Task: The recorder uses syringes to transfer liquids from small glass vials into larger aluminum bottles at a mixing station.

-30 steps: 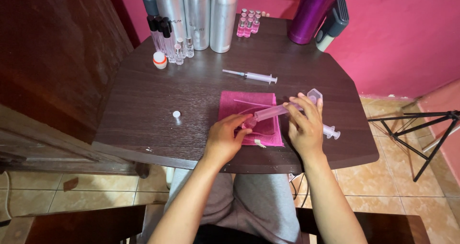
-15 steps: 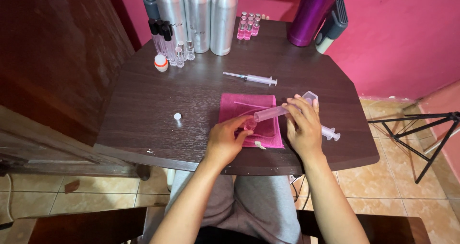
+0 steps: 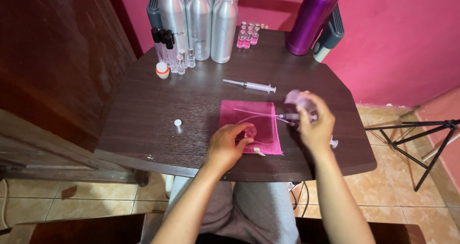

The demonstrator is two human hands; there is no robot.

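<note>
A pink cloth (image 3: 266, 112) lies on the dark wooden table (image 3: 158, 124). My left hand (image 3: 229, 147) rests on the cloth's near edge and pinches a small clear vial (image 3: 249, 131) between its fingertips. To the right of the cloth, my right hand (image 3: 316, 126) holds a syringe (image 3: 289, 115). Its thin long needle points left over the cloth, and its plunger end is blurred above the fingers. Needle tip and vial are apart.
A second syringe (image 3: 251, 85) lies beyond the cloth, and a white cap (image 3: 178, 123) sits to its left. At the back stand three silver bottles (image 3: 199, 21), a purple bottle (image 3: 311, 19), several small pink vials (image 3: 247, 35) and black-capped spray vials (image 3: 165, 47). A tripod (image 3: 417, 138) stands on the floor at the right.
My right hand has moved right and up with the syringe, drawing the needle away from the vial. My left hand has stayed on the cloth.
</note>
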